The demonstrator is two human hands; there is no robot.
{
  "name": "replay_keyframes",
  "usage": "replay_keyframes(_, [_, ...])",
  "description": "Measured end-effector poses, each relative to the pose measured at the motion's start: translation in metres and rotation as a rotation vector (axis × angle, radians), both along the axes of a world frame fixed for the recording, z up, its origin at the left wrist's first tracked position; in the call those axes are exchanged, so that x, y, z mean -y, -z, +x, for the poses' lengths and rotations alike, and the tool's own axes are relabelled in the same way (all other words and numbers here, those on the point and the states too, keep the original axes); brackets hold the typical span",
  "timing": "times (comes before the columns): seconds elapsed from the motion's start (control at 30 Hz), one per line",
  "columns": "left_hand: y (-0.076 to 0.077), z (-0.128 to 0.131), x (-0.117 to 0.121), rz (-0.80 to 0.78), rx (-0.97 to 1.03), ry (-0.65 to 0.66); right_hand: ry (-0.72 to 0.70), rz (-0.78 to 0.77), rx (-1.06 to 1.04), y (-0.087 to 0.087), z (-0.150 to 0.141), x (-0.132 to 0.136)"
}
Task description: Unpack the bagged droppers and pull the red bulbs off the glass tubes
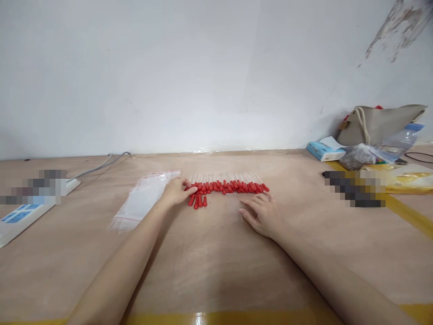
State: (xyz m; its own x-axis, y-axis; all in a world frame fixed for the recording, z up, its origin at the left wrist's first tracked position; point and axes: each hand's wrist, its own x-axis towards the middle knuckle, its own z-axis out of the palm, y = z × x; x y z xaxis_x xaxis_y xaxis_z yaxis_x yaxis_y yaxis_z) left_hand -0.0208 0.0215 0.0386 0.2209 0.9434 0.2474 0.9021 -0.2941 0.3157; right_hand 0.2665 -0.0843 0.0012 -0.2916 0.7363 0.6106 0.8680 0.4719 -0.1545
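Observation:
A long row of droppers with red rubber bulbs (233, 186) lies across the table, their thin clear tubes (223, 177) pointing to the wall. Several loose red bulbs (199, 203) lie just in front of the row's left end. My left hand (176, 192) rests at that end, thumb and fingers apart, its fingertips at the outermost bulbs. In front of the row's middle is a small group of clear tubes (233, 205), hard to make out. My right hand (262, 212) lies beside these tubes with loosely bent, spread fingers; nothing shows in its grasp.
Clear zip bags (142, 198) with a red seal line lie left of my left hand. A white power strip (34, 214) with a grey cable sits farther left. At right are a blue tissue pack (324, 149), a grey bag (389, 124), plastic bags and a dark, blurred-out object (352, 187).

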Motion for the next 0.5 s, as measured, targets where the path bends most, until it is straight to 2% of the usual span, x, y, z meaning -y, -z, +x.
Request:
replay_keyframes(0.17, [0.006,0.002,0.003,0.082,0.054,-0.016,0.009,0.022,0.004,0.0,0.0,0.0])
replay_keyframes(0.4, [-0.004,0.011,0.009,0.095,0.251,-0.175,-0.001,0.026,-0.042,0.006,0.003,-0.003])
replay_keyframes(0.5, [-0.006,0.016,0.021,0.235,0.31,-0.151,0.007,0.106,-0.082,0.012,0.004,-0.007])
